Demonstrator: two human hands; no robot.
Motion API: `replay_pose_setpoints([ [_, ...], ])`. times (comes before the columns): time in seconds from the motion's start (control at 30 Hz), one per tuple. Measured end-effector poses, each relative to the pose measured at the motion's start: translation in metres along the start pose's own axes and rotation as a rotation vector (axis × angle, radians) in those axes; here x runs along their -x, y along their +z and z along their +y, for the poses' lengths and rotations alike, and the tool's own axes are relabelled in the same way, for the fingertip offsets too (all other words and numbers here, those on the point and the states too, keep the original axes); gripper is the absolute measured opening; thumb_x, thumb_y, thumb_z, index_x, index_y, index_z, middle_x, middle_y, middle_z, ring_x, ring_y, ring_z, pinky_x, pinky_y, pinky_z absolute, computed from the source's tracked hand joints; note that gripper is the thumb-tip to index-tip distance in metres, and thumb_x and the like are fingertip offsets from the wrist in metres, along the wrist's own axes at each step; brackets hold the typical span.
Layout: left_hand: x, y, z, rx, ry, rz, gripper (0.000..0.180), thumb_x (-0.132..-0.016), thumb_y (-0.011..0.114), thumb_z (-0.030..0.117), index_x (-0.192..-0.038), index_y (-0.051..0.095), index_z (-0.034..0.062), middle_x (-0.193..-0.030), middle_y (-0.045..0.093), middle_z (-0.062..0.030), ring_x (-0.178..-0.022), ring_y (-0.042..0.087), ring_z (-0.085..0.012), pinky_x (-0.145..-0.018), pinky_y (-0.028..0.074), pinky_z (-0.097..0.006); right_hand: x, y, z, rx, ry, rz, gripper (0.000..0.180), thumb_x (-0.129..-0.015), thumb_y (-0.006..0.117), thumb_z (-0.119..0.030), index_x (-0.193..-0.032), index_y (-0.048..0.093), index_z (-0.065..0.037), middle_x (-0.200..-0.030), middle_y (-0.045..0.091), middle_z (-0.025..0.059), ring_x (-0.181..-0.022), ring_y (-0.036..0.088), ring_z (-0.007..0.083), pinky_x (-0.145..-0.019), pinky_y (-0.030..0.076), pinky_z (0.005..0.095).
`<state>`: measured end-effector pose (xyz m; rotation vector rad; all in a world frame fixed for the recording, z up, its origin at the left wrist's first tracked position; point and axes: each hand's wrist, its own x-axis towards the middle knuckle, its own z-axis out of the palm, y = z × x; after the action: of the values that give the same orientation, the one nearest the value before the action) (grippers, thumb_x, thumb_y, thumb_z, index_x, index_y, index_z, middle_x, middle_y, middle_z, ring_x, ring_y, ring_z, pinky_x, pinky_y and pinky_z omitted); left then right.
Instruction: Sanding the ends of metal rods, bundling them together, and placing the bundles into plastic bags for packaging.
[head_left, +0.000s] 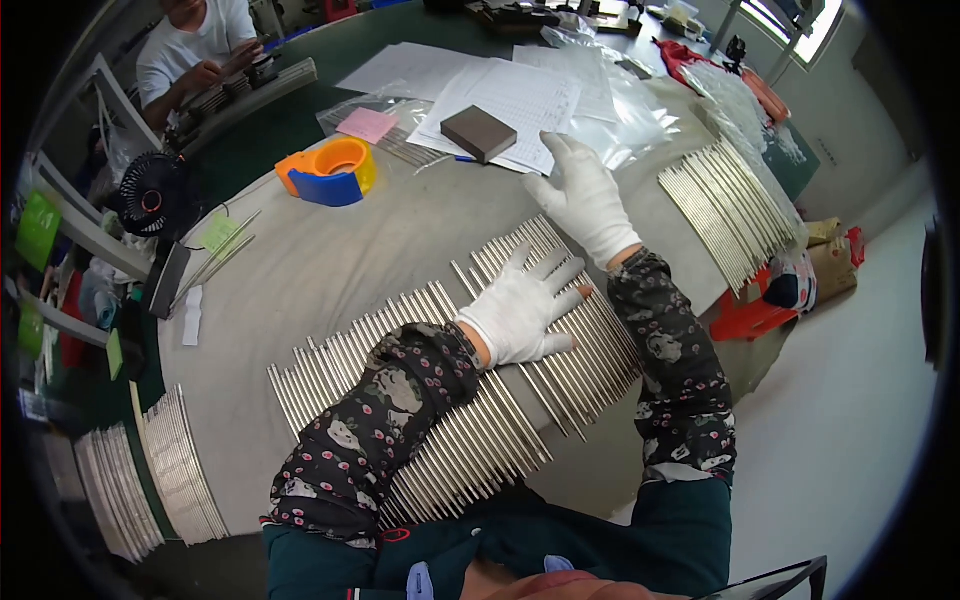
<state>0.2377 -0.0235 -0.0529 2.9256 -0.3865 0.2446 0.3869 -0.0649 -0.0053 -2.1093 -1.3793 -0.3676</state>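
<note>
Many thin metal rods [415,312] lie side by side across the table in front of me, their ends uneven. My left hand [522,308], in a white glove, rests flat on them with its fingers spread. One fingertip and the thumb tip poke out bare from that glove. Beyond the far right end of the rods, my right hand [583,192] hovers with thumb and fingers apart, also white-gloved and holding nothing. It is nearest to a dark brown rectangular block [479,133] lying on printed sheets of paper [540,90].
More rods [728,212] lie at the right edge, and bundles [180,465] at the lower left. An orange and blue tape dispenser [328,172], a pink note [367,124] and plastic bags [625,115] sit farther back. A small black fan [152,194] stands left; a co-worker [198,55] sits far left.
</note>
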Motion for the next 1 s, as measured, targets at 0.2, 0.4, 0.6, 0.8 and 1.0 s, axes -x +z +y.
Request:
replay_pose_setpoints([
  [0.2, -0.007, -0.022, 0.011, -0.127, -0.119, -0.487, 0.069, -0.081, 0.046, 0.052, -0.132, 0.042, 0.005, -0.131, 0.045, -0.0144, -0.127, 0.034, -0.0288, -0.108, 0.014, -0.052, -0.063, 0.068, -0.024, 0.225, 0.167, -0.179, 0.07, -0.072, 0.065, -0.045, -0.127, 0.045, -0.006, -0.119, 0.049, 0.0236, -0.113, 0.047, 0.0353, -0.09, 0.042, 0.0434],
  [0.4, -0.021, -0.027, 0.012, -0.231, -0.087, -0.402, 0.063, -0.081, 0.047, 0.048, -0.129, 0.045, 0.0065, -0.131, 0.045, -0.0139, -0.129, 0.032, -0.0266, -0.107, 0.016, -0.051, -0.072, 0.056, 0.006, 0.249, 0.039, -0.087, 0.051, -0.071, 0.064, -0.028, -0.118, 0.053, -0.013, -0.1, 0.06, 0.0179, -0.097, 0.057, 0.034, -0.084, 0.047, 0.0415],
  [0.6, 0.0, -0.004, -0.014, -0.05, 0.031, 0.092, 0.061, -0.083, 0.048, 0.049, -0.127, 0.045, 0.0079, -0.136, 0.038, -0.0153, -0.128, 0.032, -0.0315, -0.103, 0.022, -0.054, 0.031, -0.063, 0.022, 0.148, 0.019, 0.132, 0.054, -0.066, 0.064, -0.026, -0.116, 0.057, -0.007, -0.089, 0.06, 0.0202, -0.084, 0.059, 0.0327, -0.076, 0.049, 0.0383],
  [0.8, -0.013, -0.008, -0.013, -0.103, -0.032, 0.047, 0.057, -0.089, 0.043, 0.043, -0.136, 0.035, 0.0125, -0.141, 0.032, -0.0143, -0.133, 0.024, -0.0339, -0.106, 0.018, -0.054, 0.17, -0.097, 0.06, 0.482, 0.304, -0.049, 0.056, -0.065, 0.068, -0.026, -0.116, 0.058, -0.008, -0.105, 0.055, 0.021, -0.096, 0.054, 0.0348, -0.084, 0.046, 0.0392],
  [1.0, -0.04, 0.011, -0.017, -0.148, -0.336, 0.044, 0.053, -0.09, 0.04, 0.044, -0.134, 0.039, 0.0152, -0.143, 0.031, -0.0108, -0.134, 0.024, -0.0274, -0.106, 0.019, -0.053, 0.176, -0.075, 0.07, 0.315, 0.322, 0.063, 0.059, -0.067, 0.072, -0.028, -0.119, 0.054, -0.007, -0.113, 0.049, 0.027, -0.105, 0.048, 0.0404, -0.087, 0.043, 0.0438],
])
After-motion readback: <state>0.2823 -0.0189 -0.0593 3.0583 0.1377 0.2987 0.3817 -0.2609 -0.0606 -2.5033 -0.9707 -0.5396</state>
